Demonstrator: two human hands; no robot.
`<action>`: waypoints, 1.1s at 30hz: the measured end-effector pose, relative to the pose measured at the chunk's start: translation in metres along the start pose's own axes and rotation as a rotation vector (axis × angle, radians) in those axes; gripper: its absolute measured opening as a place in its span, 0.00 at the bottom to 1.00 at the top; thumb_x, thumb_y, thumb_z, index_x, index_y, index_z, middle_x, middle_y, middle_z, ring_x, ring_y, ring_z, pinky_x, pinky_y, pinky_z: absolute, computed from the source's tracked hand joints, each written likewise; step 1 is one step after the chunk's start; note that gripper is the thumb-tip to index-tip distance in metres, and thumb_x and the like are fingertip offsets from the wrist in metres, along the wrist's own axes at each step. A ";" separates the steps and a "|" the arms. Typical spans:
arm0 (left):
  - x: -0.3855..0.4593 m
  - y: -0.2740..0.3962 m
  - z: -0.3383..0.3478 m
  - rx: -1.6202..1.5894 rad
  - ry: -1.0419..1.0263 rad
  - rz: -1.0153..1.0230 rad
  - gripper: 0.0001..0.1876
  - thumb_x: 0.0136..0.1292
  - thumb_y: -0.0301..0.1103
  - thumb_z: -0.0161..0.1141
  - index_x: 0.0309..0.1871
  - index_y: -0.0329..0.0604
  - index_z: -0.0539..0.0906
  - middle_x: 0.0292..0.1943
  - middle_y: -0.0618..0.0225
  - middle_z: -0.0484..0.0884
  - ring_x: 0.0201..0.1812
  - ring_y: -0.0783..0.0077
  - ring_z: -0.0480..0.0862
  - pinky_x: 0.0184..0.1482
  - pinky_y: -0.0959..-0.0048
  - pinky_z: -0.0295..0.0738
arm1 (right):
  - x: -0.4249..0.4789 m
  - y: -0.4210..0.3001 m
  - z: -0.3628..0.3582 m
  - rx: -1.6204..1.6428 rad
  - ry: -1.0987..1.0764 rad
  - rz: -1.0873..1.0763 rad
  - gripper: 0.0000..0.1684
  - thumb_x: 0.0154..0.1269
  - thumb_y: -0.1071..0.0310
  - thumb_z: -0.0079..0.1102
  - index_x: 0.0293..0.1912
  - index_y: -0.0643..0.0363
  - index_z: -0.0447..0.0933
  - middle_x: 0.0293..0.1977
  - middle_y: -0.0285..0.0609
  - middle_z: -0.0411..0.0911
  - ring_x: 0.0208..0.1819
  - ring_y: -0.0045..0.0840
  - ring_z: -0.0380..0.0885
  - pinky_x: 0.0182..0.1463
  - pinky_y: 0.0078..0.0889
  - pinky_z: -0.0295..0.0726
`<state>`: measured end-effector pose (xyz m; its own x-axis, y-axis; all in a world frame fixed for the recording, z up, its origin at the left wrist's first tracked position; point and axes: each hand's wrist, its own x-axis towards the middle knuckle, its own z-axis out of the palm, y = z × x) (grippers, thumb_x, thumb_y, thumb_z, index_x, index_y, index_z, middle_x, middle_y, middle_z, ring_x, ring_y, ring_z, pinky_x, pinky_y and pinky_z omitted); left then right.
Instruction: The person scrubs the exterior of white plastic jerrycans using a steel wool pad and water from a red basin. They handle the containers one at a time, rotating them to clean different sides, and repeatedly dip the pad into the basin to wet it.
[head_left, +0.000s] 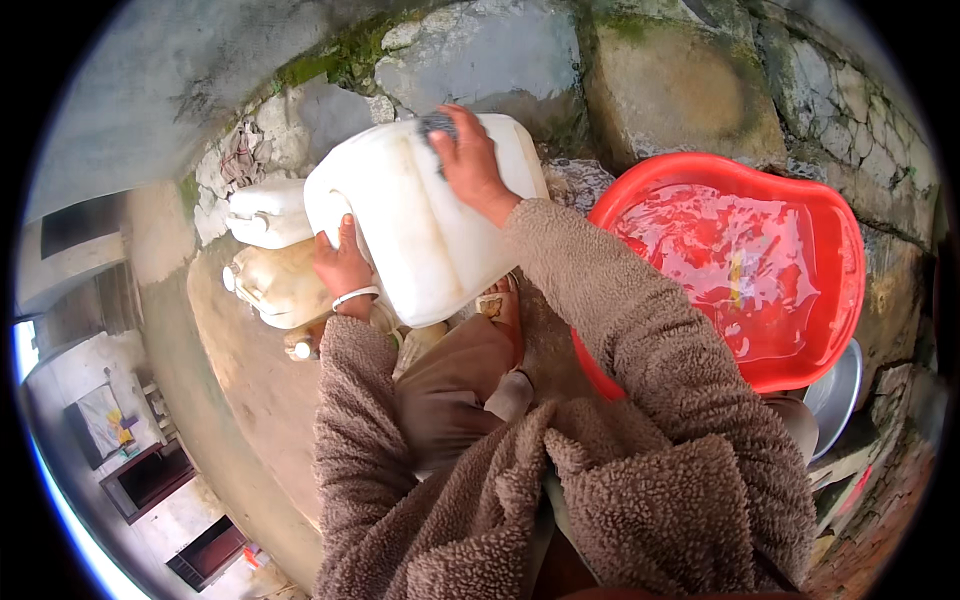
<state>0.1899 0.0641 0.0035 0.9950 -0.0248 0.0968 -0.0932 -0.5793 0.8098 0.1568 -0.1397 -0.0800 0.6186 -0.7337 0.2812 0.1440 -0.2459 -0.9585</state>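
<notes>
A large white plastic jerrycan (401, 217) with brownish streaks is tilted in front of me. My left hand (343, 261) grips it at the handle side, thumb up; the fingers behind the edge are partly hidden. Under my right hand (474, 166), a dark grey scouring pad (437, 127) is pressed against the upper face of the jerrycan. To the right stands a red plastic basin (844, 247) holding water with a rippled, shiny surface.
Left of the jerrycan lie a smaller white jug (281, 214), a yellowed jug (281, 281) and a small bottle with a white cap (304, 349). A crumpled cloth (245, 154) rests on the stones. A metal bowl (836, 397) sits behind the basin. Mossy stone blocks (487, 56) border the far side.
</notes>
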 end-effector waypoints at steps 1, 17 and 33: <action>-0.002 -0.001 -0.002 -0.023 0.013 0.003 0.16 0.68 0.35 0.66 0.46 0.26 0.81 0.32 0.58 0.85 0.30 0.70 0.82 0.32 0.70 0.77 | -0.002 0.037 -0.005 -0.121 0.046 0.185 0.23 0.70 0.56 0.56 0.58 0.60 0.73 0.55 0.56 0.77 0.59 0.51 0.74 0.62 0.49 0.72; -0.063 0.153 0.039 -0.035 -0.298 0.503 0.11 0.61 0.32 0.71 0.37 0.35 0.81 0.25 0.65 0.83 0.25 0.80 0.78 0.27 0.76 0.73 | -0.041 -0.079 -0.212 0.116 -0.200 0.551 0.19 0.73 0.63 0.56 0.55 0.67 0.74 0.41 0.47 0.80 0.41 0.30 0.79 0.45 0.35 0.78; -0.128 0.424 0.253 0.395 -0.339 1.343 0.22 0.65 0.58 0.61 0.52 0.53 0.81 0.46 0.55 0.83 0.50 0.57 0.83 0.50 0.54 0.76 | -0.129 -0.223 -0.435 0.563 0.204 0.765 0.14 0.75 0.67 0.53 0.54 0.63 0.75 0.37 0.36 0.81 0.31 0.16 0.78 0.33 0.21 0.80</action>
<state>0.0317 -0.3841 0.1879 0.1298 -0.8794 0.4581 -0.9895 -0.1447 0.0026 -0.2908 -0.2661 0.1174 0.5607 -0.6781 -0.4751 0.1402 0.6433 -0.7527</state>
